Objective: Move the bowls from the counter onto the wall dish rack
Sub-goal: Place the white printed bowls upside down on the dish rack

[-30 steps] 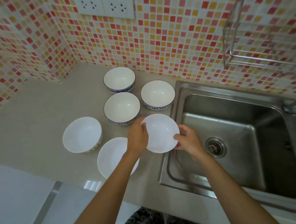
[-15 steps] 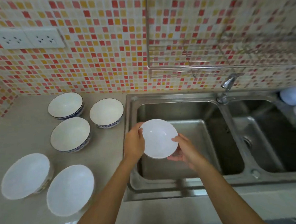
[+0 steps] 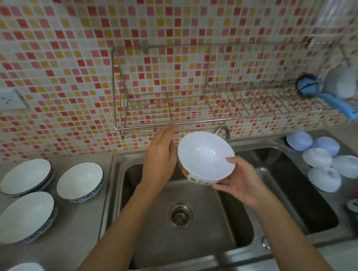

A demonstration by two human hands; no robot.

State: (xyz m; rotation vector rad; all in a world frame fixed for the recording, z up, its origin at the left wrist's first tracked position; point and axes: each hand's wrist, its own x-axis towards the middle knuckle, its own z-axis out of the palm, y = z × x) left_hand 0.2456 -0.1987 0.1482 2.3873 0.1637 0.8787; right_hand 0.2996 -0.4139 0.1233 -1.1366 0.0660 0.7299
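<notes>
Head view: right hand grips a white bowl over the sink, thumb on its rim. Left hand is open-fingered beside the bowl, below the wall dish rack.

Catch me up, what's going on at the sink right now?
A person is carrying a white bowl above the sink, toward the wire wall rack. The right hand grips it from below with the thumb over the rim; the left hand is open beside it, not gripping. The rack's left section holds no bowls yet. Three blue-rimmed bowls wait on the counter to the left, with part of another white one at the bottom-left edge.
</notes>
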